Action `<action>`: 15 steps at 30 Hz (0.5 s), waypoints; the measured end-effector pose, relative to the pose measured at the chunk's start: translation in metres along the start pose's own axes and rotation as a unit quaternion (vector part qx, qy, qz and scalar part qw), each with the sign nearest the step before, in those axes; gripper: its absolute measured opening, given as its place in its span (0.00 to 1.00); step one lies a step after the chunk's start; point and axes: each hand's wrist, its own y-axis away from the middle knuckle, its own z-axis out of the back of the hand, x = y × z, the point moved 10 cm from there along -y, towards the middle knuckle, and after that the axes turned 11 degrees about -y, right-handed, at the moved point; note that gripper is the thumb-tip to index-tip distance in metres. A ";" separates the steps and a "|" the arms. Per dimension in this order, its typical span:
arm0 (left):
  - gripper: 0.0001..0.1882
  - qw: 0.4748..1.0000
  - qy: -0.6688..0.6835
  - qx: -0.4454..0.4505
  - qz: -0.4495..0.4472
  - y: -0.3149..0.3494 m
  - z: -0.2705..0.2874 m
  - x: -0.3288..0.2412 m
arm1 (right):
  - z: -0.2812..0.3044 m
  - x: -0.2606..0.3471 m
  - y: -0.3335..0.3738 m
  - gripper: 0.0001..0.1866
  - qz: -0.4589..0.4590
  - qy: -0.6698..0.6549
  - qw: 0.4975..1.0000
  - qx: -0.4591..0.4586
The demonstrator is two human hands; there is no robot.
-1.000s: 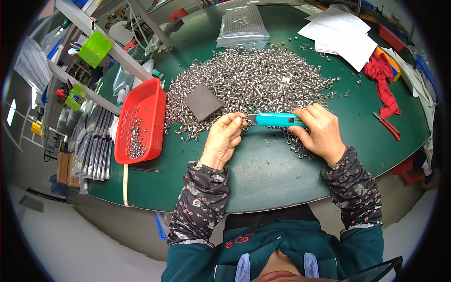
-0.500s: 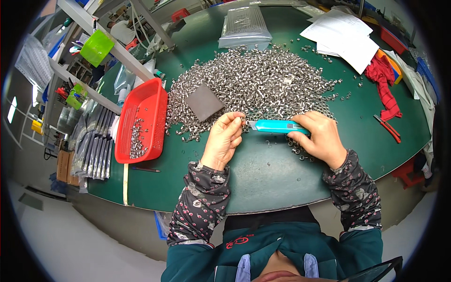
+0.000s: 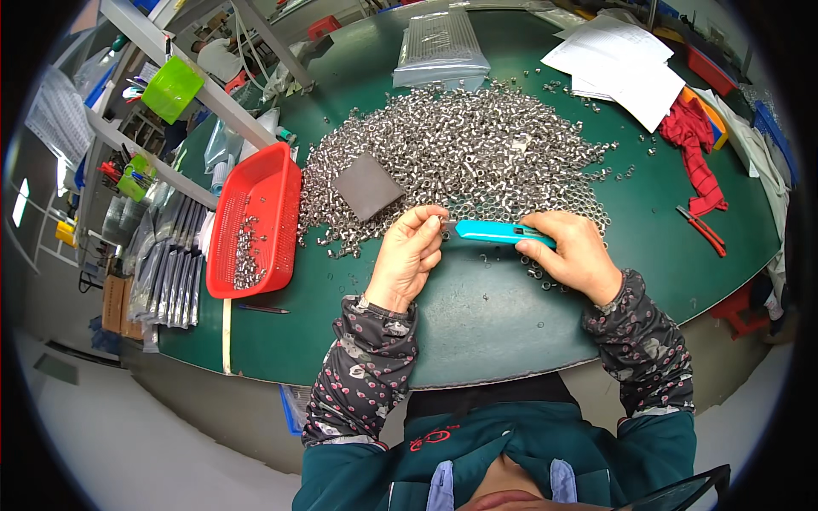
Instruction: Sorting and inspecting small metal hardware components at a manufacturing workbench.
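Note:
In my right hand (image 3: 573, 249) is a turquoise utility knife (image 3: 494, 231), gripped by its handle and pointing left. Its short blade (image 3: 452, 227) reaches the fingertips of my left hand (image 3: 411, 255). Those fingers are closed in a pinch on a small metal ring, mostly hidden by the thumb and forefinger. Just beyond both hands spreads a big heap of small shiny metal rings (image 3: 477, 145). A dark grey square block (image 3: 368, 187) lies on the heap's left part, close to my left hand. A few loose rings (image 3: 535, 272) lie under and beside my right hand.
A red plastic basket (image 3: 290, 204) with some rings stands left on the green table (image 3: 477, 341). A pen (image 3: 264, 309) lies near it. Bagged parts (image 3: 443, 43) and white papers (image 3: 618, 64) are at the back. Red cloth (image 3: 694, 153) and red-handled pliers (image 3: 703, 232) lie right.
The knife has turned slightly in my right hand, its tip staying at my left fingertips. Both hands remain in nearly the same place.

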 end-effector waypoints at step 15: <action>0.08 1.000 0.012 -0.010 0.019 0.000 0.004 0.005 | 0.004 0.008 0.001 0.14 0.033 0.059 0.998 -0.020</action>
